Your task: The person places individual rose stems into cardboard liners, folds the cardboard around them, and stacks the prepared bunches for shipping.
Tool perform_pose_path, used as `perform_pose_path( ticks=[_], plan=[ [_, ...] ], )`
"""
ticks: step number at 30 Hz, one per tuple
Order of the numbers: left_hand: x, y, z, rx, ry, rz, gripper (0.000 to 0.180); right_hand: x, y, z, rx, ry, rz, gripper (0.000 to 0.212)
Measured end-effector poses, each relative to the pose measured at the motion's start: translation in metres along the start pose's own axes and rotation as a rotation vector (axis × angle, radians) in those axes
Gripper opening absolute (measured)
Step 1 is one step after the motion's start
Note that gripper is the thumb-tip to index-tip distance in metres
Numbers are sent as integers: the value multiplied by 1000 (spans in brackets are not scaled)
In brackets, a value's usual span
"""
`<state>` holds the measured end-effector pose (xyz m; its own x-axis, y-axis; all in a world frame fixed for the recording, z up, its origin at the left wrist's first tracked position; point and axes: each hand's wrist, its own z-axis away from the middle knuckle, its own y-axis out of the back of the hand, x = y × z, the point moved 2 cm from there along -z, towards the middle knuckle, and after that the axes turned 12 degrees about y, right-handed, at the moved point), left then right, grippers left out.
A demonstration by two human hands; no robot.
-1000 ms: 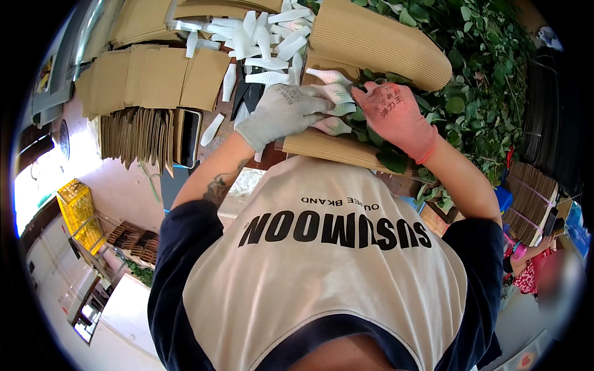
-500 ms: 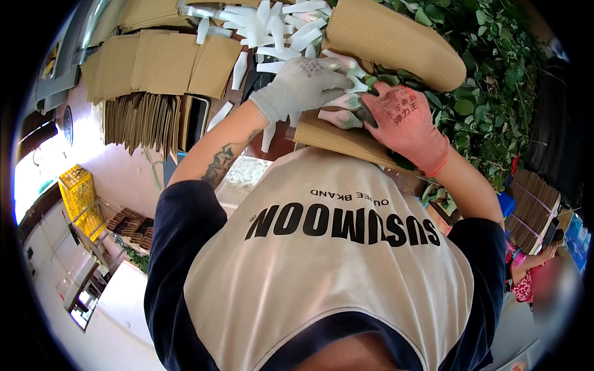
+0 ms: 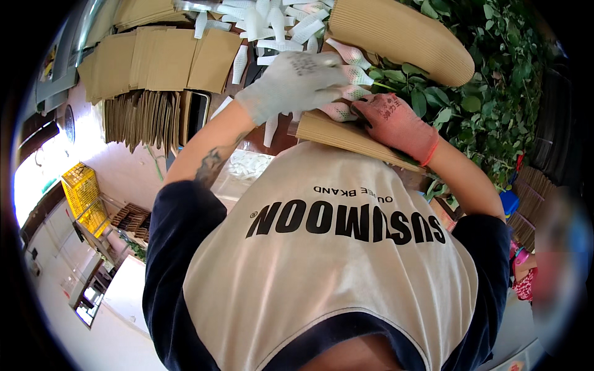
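Several flower buds in white foam net sleeves (image 3: pixel 357 75) lie side by side, pinkish through the mesh, with green stems and leaves to the right. Under them is a corrugated cardboard sheet (image 3: pixel 346 131), its near part folded or raised. My left hand (image 3: pixel 300 80), in a grey-white glove, reaches over the sleeved ends from the left, fingers stretched out and slightly blurred. My right hand (image 3: pixel 396 123), in a red glove, has its fingers curled at the base of the nearest sleeved flower bud (image 3: pixel 338 112); the fingertips are partly hidden.
Loose white net sleeves (image 3: pixel 272 25) are heaped at the far middle. Flat cardboard pieces (image 3: pixel 161 59) and a standing cardboard stack (image 3: pixel 143 119) are at left. Another corrugated sheet (image 3: pixel 399 43) curves beyond the buds. Leafy stems (image 3: pixel 489 93) pile up at right; a blurred person is lower right.
My left hand has moved slightly left, its fingers flatter over the buds. My right hand has shifted slightly left and nearer, its fingers more curled. More of the sleeved buds and leaves shows.
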<state>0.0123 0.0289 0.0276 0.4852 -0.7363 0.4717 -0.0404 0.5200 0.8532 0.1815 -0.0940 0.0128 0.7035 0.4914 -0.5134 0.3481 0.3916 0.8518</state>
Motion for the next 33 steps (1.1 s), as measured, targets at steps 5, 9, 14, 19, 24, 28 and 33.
perform_pose_path(
  ticks=[5, 9, 14, 19, 24, 28, 33],
  plan=[
    [-13, -29, 23, -149, 104, -67, 28, 4, -8, -3, -19, -8, 25, 36],
    [-23, -39, 21, -116, -32, 25, 24, 6, -15, 0, 28, -24, 6, 30],
    [-30, -28, 24, -191, -43, 121, 25, 9, -19, 1, 88, -27, -19, 32],
    [-33, -17, 33, -222, -19, 112, 23, 9, -18, -2, 104, -21, -38, 34],
    [-72, -14, 47, -184, 160, -69, 26, 5, -8, -5, 11, -61, -58, 28],
    [-60, 32, 53, -58, 512, -42, 26, -5, 6, -8, -125, -82, 66, 20],
    [12, 12, 24, -222, 77, 391, 38, -4, 7, -1, 32, 57, 140, 28]
  ],
)
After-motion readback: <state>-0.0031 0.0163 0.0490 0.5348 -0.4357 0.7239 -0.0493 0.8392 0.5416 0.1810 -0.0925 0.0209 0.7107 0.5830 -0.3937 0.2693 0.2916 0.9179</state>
